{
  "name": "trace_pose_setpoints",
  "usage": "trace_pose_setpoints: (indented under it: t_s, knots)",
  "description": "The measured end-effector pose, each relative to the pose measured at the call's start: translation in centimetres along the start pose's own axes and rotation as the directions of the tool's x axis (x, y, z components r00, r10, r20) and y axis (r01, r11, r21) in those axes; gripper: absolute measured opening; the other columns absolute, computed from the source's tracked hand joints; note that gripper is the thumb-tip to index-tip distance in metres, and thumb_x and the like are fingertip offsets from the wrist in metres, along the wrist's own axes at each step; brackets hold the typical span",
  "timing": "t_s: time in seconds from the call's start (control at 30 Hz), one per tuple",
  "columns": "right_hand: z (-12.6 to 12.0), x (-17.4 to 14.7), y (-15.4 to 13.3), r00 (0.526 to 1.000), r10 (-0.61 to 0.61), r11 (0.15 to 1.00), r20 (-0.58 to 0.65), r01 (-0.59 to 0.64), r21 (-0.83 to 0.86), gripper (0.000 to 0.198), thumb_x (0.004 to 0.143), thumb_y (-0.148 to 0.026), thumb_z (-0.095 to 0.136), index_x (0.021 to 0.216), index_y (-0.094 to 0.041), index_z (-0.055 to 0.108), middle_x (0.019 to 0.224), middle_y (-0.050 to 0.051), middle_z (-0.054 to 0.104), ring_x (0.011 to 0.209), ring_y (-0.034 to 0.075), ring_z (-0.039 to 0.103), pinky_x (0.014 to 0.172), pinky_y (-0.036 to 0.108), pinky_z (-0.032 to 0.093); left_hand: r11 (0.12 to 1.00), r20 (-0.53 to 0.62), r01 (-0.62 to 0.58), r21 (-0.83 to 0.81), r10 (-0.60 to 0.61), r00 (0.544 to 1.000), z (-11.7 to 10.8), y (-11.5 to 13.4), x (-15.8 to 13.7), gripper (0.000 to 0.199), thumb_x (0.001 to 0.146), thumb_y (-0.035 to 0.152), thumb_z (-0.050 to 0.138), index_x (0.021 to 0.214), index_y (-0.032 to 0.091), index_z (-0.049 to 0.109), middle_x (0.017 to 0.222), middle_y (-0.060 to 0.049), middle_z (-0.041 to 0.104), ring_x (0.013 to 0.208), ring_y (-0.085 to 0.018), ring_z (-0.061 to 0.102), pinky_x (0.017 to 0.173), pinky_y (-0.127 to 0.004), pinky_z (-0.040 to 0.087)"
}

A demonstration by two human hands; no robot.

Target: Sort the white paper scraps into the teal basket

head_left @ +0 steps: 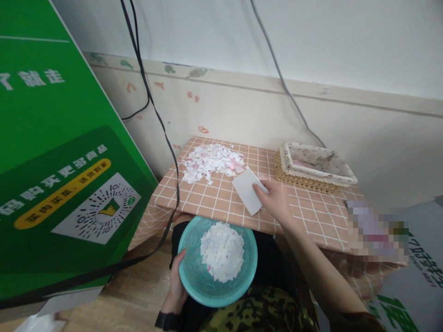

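My left hand (pixel 177 281) grips the rim of a teal plastic basket (pixel 194 276) held below the table's front edge, over my lap. A heap of white paper scraps (pixel 221 251) lies inside it. My right hand (pixel 275 200) presses a white rectangular card (pixel 246 190) flat on the checked tablecloth (pixel 311 212). A larger pile of white and pink paper scraps (pixel 211 161) lies on the table behind and left of the card.
A woven tray with a cloth lining (pixel 313 166) stands at the table's back right. A green printed board (pixel 51 161) leans on the left, with black straps (pixel 166 138) hanging before it. A blurred patch covers the table's right corner. The wall is close behind.
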State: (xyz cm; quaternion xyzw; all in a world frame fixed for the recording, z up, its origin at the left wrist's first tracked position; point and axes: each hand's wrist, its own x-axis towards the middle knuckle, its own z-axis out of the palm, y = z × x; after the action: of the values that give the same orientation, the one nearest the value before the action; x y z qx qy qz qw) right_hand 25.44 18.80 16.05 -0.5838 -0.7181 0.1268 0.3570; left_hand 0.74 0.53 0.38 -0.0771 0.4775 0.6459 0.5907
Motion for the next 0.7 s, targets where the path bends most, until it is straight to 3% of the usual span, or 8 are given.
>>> trace_pose_setpoints:
  t_s: [0.17,0.3,0.53,0.7]
  knots:
    - [0.5,0.7,0.6,0.999,0.015,0.998,-0.039,-0.017,-0.068,0.033,0.085,-0.037,0.047,0.094,-0.016,0.07,0.083,0.007,0.071,0.069,0.02,0.063,0.06,0.027,0.039,1.0,0.015,-0.011,0.0,0.011,1.0,-0.7,-0.2,0.3,0.018,0.064,0.027,0.07,0.076,0.014,0.072,0.073,-0.005,0.074,0.064,-0.02,0.066,0.069,-0.033,0.052]
    - [0.2,2.7,0.0,0.997,-0.071,0.983,-0.029,0.065,-0.171,0.032,0.087,-0.036,0.045,0.095,-0.018,0.07,0.079,0.006,0.071,0.067,0.02,0.062,0.059,0.026,0.036,1.0,0.015,0.01,0.019,-0.01,1.0,-0.7,-0.2,0.4,0.02,0.063,0.029,0.071,0.076,0.014,0.072,0.073,-0.005,0.074,0.065,-0.021,0.066,0.07,-0.035,0.051]
    - [0.2,6.1,-2.2,0.95,-0.235,0.92,0.205,0.286,-0.269,0.028,0.088,-0.03,0.044,0.086,-0.019,0.069,0.072,0.006,0.069,0.062,0.017,0.059,0.059,0.027,0.033,0.999,-0.048,0.0,0.032,0.002,0.999,-0.8,0.2,0.5,0.022,0.058,0.03,0.073,0.073,0.015,0.073,0.071,-0.005,0.074,0.064,-0.022,0.066,0.07,-0.036,0.051]
    - [-0.9,6.7,-2.4,0.931,-0.261,0.935,0.255,0.31,-0.174,0.026,0.088,-0.031,0.046,0.089,-0.019,0.069,0.071,0.004,0.068,0.061,0.015,0.058,0.057,0.025,0.034,0.999,-0.071,0.007,0.036,-0.005,0.997,-1.5,0.5,0.7,0.022,0.057,0.03,0.073,0.073,0.015,0.073,0.071,-0.006,0.074,0.067,-0.025,0.067,0.073,-0.04,0.052]
